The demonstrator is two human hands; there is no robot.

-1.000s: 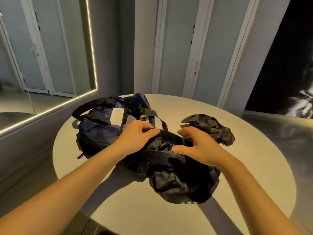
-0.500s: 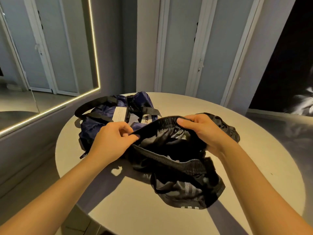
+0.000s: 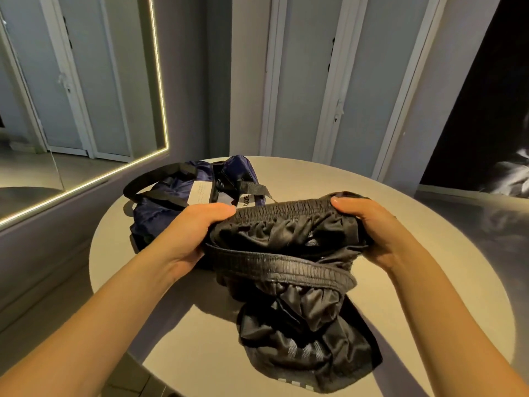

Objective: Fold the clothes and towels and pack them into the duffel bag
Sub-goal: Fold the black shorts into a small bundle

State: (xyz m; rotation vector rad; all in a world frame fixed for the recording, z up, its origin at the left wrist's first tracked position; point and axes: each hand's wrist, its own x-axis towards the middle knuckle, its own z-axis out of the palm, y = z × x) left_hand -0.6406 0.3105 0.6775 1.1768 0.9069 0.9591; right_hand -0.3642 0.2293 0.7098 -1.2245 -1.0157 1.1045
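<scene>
A person is holding black shorts (image 3: 286,236) up by the waistband over the round surface (image 3: 429,267).
The left hand (image 3: 197,227) and right hand (image 3: 372,224) are each gripping one end of the elastic waistband at mid-frame, while the crumpled legs are trailing onto the surface at lower right. The navy duffel bag (image 3: 169,196) is lying left of centre, just behind the left hand.

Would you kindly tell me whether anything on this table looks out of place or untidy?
Nothing is spilled or damaged. The black shorts are bunched and unfolded, the left hand and right hand gripping their waistband; the navy duffel bag sits slumped behind them.
</scene>
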